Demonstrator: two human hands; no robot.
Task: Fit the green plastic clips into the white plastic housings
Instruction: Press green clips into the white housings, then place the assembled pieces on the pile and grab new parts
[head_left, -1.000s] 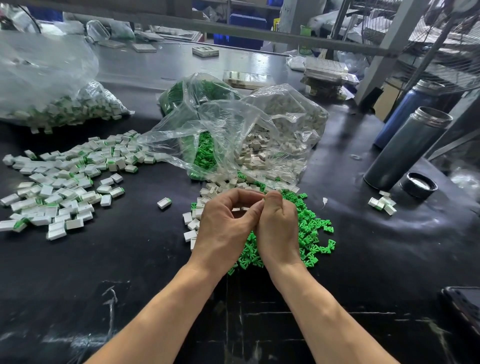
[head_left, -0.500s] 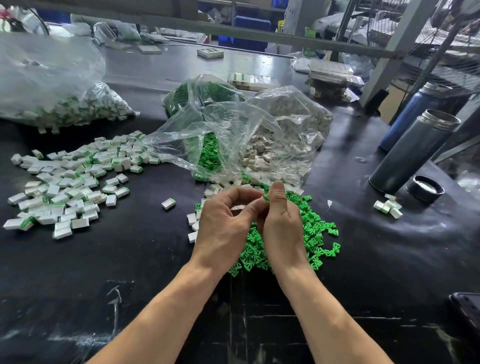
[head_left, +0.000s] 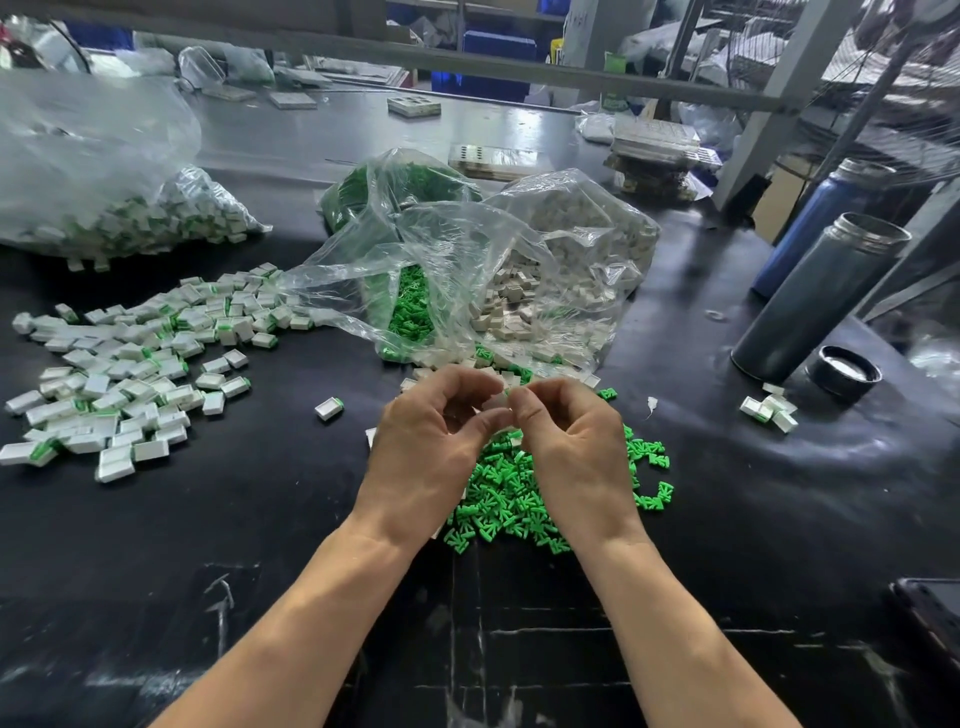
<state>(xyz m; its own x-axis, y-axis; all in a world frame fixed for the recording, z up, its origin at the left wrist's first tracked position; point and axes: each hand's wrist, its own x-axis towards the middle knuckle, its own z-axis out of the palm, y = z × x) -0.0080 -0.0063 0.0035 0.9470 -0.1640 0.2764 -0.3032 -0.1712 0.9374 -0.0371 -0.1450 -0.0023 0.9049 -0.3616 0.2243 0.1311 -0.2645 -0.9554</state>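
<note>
My left hand and my right hand meet fingertip to fingertip above a heap of loose green clips. Between the fingertips I pinch a small white housing, mostly hidden by the fingers. Whether a green clip sits in it cannot be seen. Loose white housings spill from an open clear bag behind the hands, with more green clips beside them. A spread of fitted housings with green ends lies at the left, and one single fitted piece lies apart.
A clear bag of fitted pieces sits at the far left. A grey flask and its cap stand at the right, a blue flask behind. A few pieces lie near the cap. A dark device lies at the right edge.
Both hands have lifted slightly and spread at the knuckles, fingertips still together. The small part between them now shows white at the fingertips.
</note>
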